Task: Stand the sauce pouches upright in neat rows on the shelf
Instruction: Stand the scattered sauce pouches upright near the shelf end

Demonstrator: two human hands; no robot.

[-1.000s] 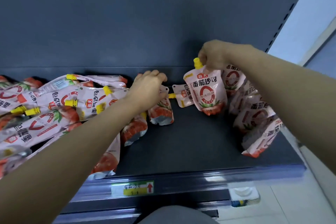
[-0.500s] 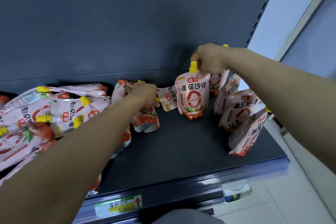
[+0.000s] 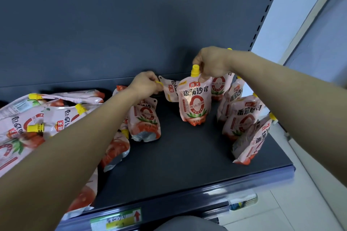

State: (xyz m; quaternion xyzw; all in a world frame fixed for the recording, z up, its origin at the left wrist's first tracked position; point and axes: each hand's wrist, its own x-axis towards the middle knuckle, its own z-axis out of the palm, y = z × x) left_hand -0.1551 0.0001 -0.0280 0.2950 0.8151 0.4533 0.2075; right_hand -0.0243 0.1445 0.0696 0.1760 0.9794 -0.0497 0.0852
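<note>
1. Nearest, a heap of sauce pouches [image 3: 62, 118] still lay flat on the shelf [image 3: 187, 155].
2. The left hand [image 3: 145, 84] had pinched a fallen pouch's yellow cap [image 3: 159, 83].
3. Farther back, the right hand [image 3: 213, 63] gripped an upright pouch [image 3: 193, 102], lowered beside the standing row [image 3: 242, 118].

Bare shelf [image 3: 184, 157] lies open at front centre; toppled pouches [image 3: 33, 124] crowd the left, a standing row [image 3: 242, 118] walls the right, one upright pouch [image 3: 193, 103] blocks the back
</note>
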